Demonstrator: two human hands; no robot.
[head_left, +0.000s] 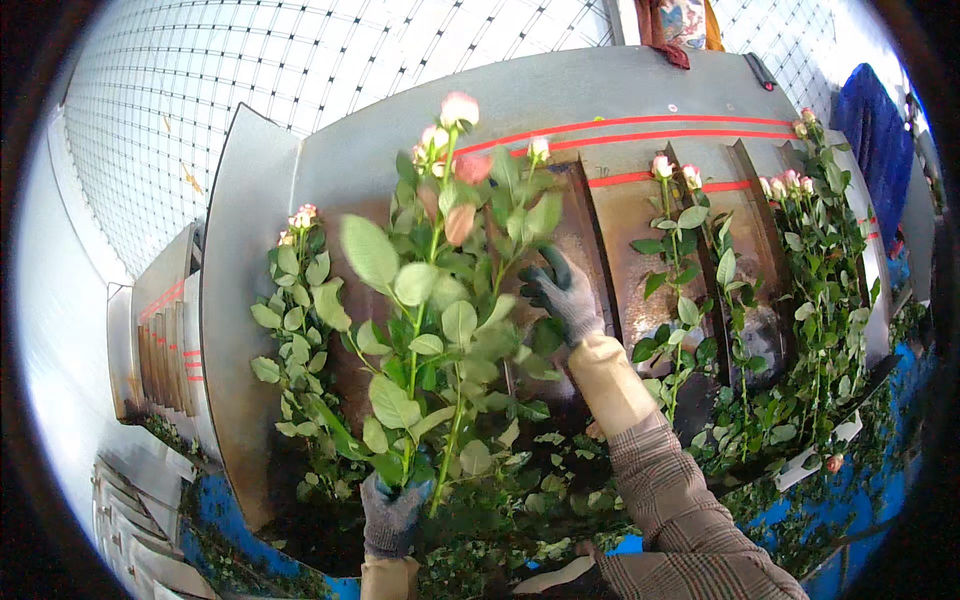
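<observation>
My left hand [392,515], in a grey glove, is closed around the lower stems of long roses [414,350] with pale pink and white heads, held upright before me. A rose [539,150] with a small whitish head leans just right of them; whether my left hand also grips its stem, I cannot tell. Beside its leaves is my gloved right hand [563,292], fingers spread and apart, with nothing visible in it. Leaves partly cover the fingertips.
A metal sorting bench [420,110] with red lines has upright dividers [598,255]. Roses lie in its slots: one bunch [295,320] at left, two stems [680,270] right of centre, a thick bunch [815,270] farther right. Cut leaves [560,490] litter the front.
</observation>
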